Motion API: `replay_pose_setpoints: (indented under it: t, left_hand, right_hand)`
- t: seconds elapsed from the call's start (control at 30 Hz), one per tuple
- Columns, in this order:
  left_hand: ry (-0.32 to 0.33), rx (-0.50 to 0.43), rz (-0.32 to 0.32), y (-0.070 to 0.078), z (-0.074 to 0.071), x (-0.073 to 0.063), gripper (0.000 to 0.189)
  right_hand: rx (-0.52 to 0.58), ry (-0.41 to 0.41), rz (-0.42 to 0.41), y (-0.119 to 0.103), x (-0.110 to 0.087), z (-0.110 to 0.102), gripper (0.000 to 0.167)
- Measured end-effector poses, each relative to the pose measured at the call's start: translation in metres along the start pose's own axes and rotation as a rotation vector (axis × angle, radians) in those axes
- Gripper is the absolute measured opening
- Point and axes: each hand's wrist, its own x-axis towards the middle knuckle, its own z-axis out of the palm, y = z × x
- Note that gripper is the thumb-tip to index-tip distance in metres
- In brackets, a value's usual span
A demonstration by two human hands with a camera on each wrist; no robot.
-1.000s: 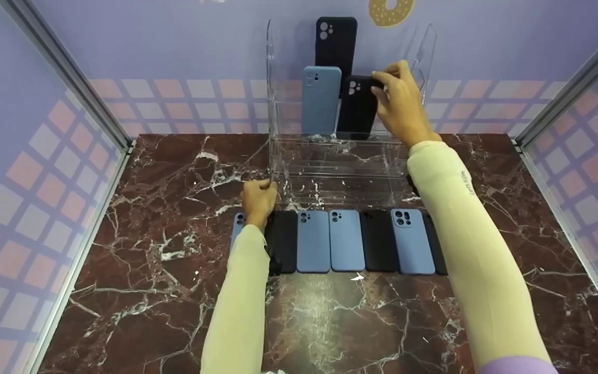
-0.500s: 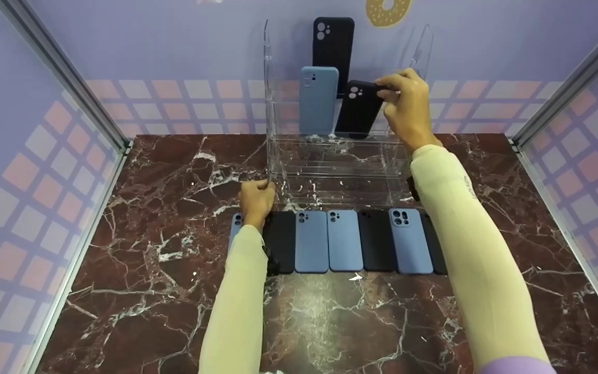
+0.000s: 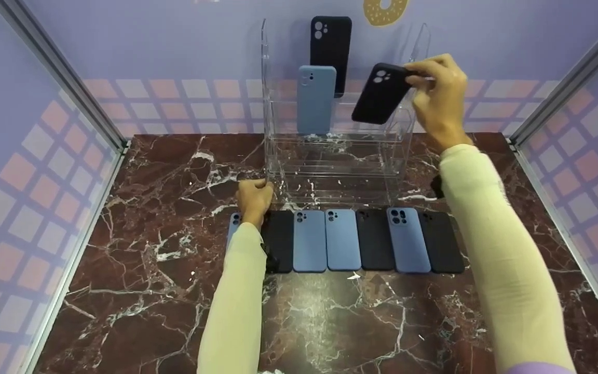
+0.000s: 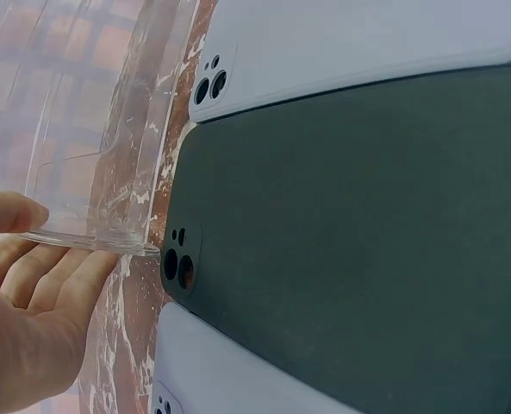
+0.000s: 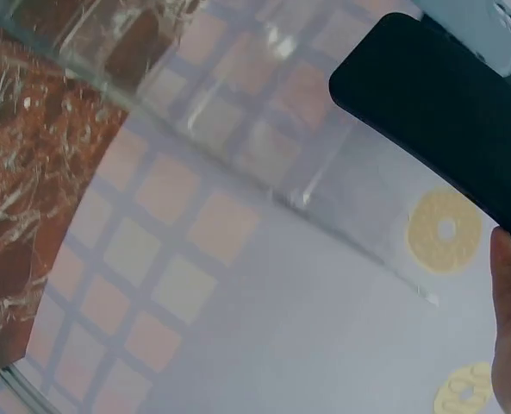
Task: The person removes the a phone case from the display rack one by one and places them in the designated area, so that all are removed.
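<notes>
My right hand pinches a black phone case by its upper right corner, tilted and raised above the tiers of a clear acrylic stand. In the right wrist view that black case shows as a dark slab beside the fingers. My left hand holds the front left edge of the stand, thumb above and fingers beneath the clear panel in the left wrist view. A light blue phone case stands on the stand's middle tier, and another black case stands behind it on a higher tier.
In front of the stand a row of phone cases lies on the brown marbled table, among them a blue case and a black case. Purple walls with checkered bands enclose the table's back and sides.
My right hand has lifted the black case off the tier beside the light blue one and moved it up and right, tilting it more. The left hand keeps its grip on the stand.
</notes>
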Motion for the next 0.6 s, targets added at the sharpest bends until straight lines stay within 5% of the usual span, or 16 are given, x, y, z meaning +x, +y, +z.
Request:
replay_pose_setpoints:
  t: [0.33,0.6]
  left_hand:
    - [-0.005,-0.006,0.001,-0.001,-0.002,0.003,0.026]
    - [0.002,0.007,-0.010,-0.002,-0.005,0.004,0.027]
  right_hand:
    - [-0.033,0.022,0.249,0.009,0.005,-0.055,0.021]
    - [-0.102,-0.009,0.338,0.030,0.001,-0.092,0.017]
